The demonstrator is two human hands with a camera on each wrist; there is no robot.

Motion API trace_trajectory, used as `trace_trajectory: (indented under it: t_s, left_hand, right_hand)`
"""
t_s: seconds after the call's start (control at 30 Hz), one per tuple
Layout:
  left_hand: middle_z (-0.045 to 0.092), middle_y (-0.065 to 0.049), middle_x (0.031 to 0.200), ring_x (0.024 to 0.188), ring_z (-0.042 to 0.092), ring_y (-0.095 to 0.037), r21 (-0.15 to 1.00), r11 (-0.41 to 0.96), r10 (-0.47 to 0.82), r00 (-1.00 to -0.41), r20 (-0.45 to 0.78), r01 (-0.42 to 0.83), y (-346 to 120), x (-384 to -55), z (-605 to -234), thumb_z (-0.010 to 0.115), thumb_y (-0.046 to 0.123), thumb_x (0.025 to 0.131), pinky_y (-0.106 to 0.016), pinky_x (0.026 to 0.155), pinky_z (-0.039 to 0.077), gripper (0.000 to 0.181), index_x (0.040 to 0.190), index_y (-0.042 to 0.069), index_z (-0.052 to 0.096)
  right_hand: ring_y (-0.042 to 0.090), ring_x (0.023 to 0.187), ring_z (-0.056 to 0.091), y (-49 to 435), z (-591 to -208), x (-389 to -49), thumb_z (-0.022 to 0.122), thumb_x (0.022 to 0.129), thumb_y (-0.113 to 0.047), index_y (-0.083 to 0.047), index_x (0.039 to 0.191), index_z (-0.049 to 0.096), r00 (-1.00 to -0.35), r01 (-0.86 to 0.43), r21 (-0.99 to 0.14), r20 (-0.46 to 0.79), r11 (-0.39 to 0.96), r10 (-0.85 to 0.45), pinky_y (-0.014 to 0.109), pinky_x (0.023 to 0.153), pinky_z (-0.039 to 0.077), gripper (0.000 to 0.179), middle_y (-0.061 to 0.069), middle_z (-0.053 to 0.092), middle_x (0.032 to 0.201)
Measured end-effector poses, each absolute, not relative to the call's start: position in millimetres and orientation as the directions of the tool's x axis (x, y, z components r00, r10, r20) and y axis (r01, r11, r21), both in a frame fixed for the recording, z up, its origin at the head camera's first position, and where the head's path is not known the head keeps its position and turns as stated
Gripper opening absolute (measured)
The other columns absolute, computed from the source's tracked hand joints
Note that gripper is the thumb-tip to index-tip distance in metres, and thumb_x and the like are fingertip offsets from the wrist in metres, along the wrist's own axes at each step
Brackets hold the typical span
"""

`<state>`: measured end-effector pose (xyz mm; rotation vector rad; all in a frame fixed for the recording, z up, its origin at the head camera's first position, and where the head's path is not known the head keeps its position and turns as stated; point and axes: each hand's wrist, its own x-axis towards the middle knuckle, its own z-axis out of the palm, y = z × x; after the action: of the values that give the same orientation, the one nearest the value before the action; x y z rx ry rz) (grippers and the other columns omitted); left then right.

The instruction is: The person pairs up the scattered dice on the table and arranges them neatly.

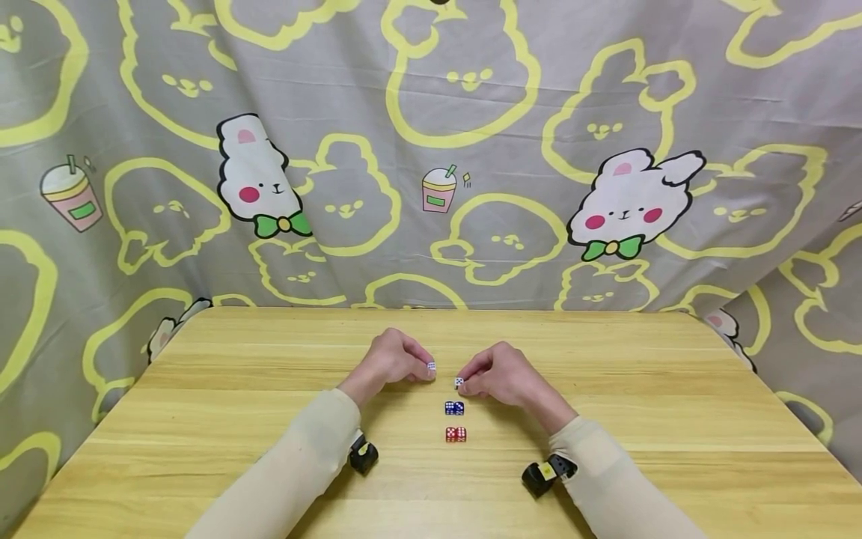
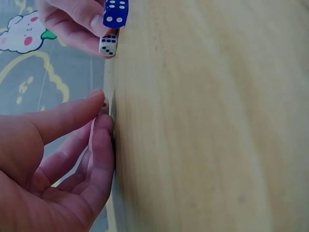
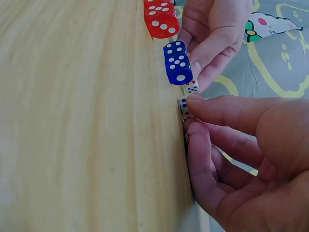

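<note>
My left hand [image 1: 396,357] pinches a white die [image 1: 432,367] between thumb and fingertips, close over the table. In the left wrist view, the fingertips mostly hide this die [image 2: 105,104]. To its right and slightly nearer, my right hand [image 1: 503,374] pinches another white die [image 1: 459,382], dark pips showing; its fingers partly cover that die [image 3: 184,109] in the right wrist view. A gap separates the two white dice. Just nearer to me lies a pair of blue dice [image 1: 454,408], side by side. Below them sits a pair of red dice [image 1: 456,434], also side by side.
The light wooden table [image 1: 269,479] reaches back to a grey curtain [image 1: 364,97] with yellow outlines and rabbit faces, which also hangs at both sides. Black cameras, one at the left wrist [image 1: 364,455] and one at the right [image 1: 539,477], hang below the sleeves.
</note>
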<state>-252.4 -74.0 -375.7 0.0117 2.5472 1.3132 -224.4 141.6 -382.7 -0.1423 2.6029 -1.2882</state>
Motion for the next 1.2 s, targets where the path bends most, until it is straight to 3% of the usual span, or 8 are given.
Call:
trace_trajectory:
  t_s: [0.53,1.2]
  left_hand:
    - [0.079,-0.001,0.079,0.063,0.067,-0.011,0.791,0.611,0.245,-0.941,-0.232,-0.036,-64,-244,-373,0.096,0.007,0.075,-0.023,0.062,0.054,0.015,0.084,0.009,0.084]
    - [0.079,-0.001,0.08,0.065,0.067,-0.013,0.773,0.634,0.263,-0.934,-0.242,-0.021,-53,-242,-373,0.095,0.006,0.074,-0.022,0.062,0.052,0.017,0.086,0.01,0.083]
  right_hand:
    - [0.014,0.069,0.065,143,-384,-225,0.089,0.083,-0.01,-0.011,0.09,0.084,-0.967,0.017,-0.786,-0.169,0.617,-0.188,0.027,0.064,0.051,0.009,-0.001,0.077,0.08]
    - [0.014,0.072,0.065,142,-383,-226,0.089,0.084,-0.01,-0.012,0.091,0.084,-0.967,0.015,-0.782,-0.171,0.623,-0.191,0.027,0.066,0.051,0.009,-0.001,0.078,0.085]
